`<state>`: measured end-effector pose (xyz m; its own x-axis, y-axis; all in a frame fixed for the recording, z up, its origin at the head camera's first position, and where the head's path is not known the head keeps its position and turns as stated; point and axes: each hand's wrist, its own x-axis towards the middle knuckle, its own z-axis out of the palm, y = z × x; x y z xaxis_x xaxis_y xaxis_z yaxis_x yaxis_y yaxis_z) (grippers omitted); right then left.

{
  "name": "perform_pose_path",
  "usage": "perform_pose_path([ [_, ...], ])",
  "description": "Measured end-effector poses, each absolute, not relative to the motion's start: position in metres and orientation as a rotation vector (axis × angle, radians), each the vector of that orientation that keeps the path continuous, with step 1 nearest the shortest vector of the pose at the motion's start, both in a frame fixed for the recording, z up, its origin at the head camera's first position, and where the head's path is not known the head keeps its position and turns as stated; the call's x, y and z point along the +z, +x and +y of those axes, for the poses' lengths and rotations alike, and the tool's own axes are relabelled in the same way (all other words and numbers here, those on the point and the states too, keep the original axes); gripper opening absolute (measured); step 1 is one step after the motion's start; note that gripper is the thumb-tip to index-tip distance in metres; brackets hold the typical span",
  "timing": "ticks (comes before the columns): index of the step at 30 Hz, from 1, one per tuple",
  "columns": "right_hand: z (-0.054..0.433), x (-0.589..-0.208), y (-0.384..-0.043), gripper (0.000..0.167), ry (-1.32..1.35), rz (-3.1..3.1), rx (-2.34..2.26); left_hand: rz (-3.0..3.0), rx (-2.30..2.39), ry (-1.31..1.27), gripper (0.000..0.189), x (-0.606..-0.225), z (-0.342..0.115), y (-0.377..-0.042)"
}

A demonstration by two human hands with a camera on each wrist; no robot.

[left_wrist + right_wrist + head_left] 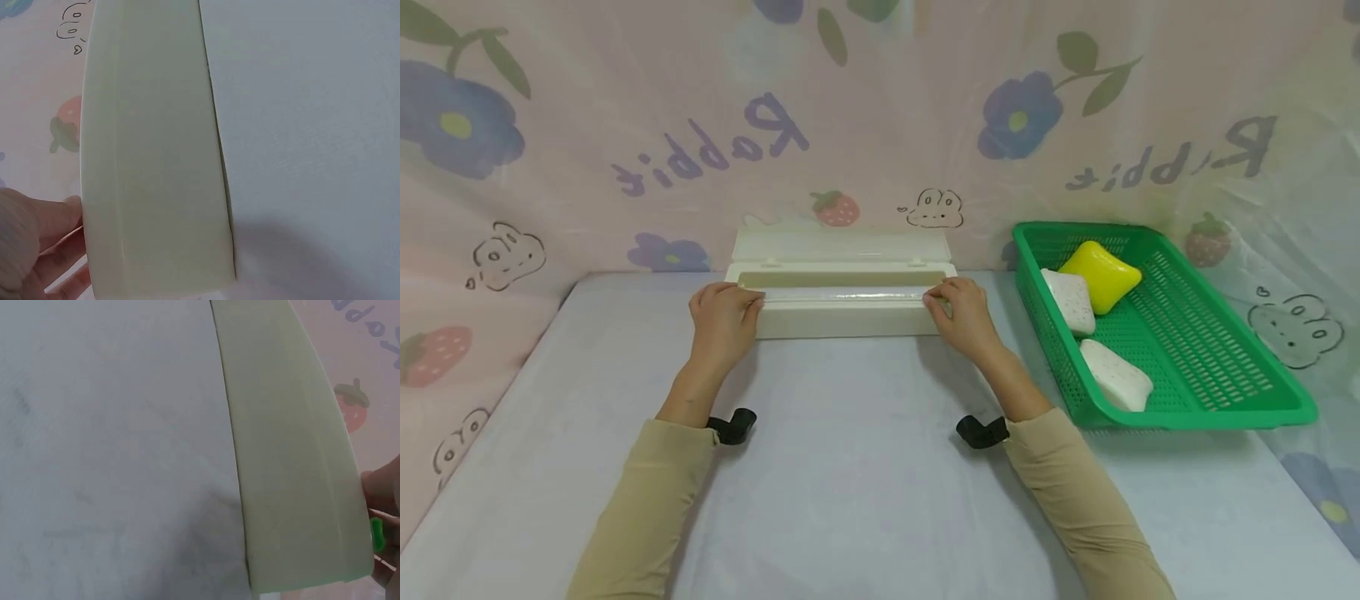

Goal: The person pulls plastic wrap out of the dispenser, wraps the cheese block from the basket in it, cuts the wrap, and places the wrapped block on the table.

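Note:
A long cream cling film dispenser (847,323) lies crosswise toward the back of the table, its lid (842,247) raised behind it. Clear shiny cling film (865,295) stretches along the opening. At the left end, my left hand (722,321) pinches the film's edge between thumb and fingers. My right hand (964,317) does likewise at the right end. Both wrist views show mostly the dispenser's smooth front wall (156,156), with fingertips right at its upper edge; the film there is hidden behind the wall.
To the right stands a green plastic basket (1195,333) with perforated sides. Inside it are a yellow pillow-shaped piece (1101,277) and two speckled white blocks (1070,302). A patterned curtain (880,125) hangs behind the table (842,467), which has a white cover.

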<state>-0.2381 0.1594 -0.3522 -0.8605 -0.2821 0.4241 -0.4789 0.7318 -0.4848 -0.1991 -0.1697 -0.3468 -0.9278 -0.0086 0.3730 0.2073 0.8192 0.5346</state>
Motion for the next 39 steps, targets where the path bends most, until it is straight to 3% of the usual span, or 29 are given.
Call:
perform_pose_path([
  [16,0.153,-0.351,-0.242,0.020,0.445,-2.559,0.935,-2.531,-0.932,-0.045,0.019,-0.348,-0.167,-0.206],
  [30,0.158,-0.342,-0.240,0.017,0.549,-2.558,0.634,-2.495,-1.099,-0.089,0.020,-0.343,-0.169,-0.199],
  [39,0.155,-0.342,-0.243,0.019,0.529,-2.543,0.695,-2.471,-1.108,-0.056,0.022,-0.340,-0.168,-0.194],
])
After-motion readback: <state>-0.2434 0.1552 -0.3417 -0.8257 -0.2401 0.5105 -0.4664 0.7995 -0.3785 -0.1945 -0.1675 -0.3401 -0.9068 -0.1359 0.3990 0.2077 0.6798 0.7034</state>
